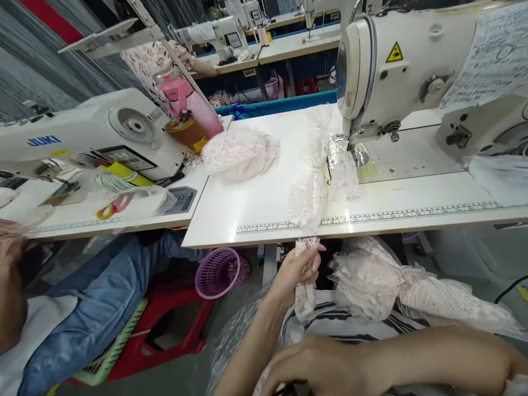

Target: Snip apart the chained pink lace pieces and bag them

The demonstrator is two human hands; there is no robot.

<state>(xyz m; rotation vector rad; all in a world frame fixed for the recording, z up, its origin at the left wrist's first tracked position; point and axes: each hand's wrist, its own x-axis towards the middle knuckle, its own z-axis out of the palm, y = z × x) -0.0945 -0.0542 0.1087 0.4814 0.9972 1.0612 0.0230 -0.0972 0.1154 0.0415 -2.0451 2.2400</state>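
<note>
My left hand (303,269) is just below the table's front edge, its fingers closed on a pale pink lace strip (307,201). The strip runs up over the edge and across the tabletop to the left of the sewing machine's needle area. A small sheer piece (344,179) lies under the machine head (367,71). My right hand (307,360) is low in front of my body, blurred and partly cut off by the frame; a dark thing shows by its fingers but I cannot make it out. Bunched lace fabric (367,280) rests on my lap.
A lace bundle (241,154) lies on the white table (256,192), near a pink bottle (190,102) and a brown cup (187,132). Another sewing machine (91,121) stands left, with a co-worker's leg (111,291) below. A purple basket (218,275) stands under the table.
</note>
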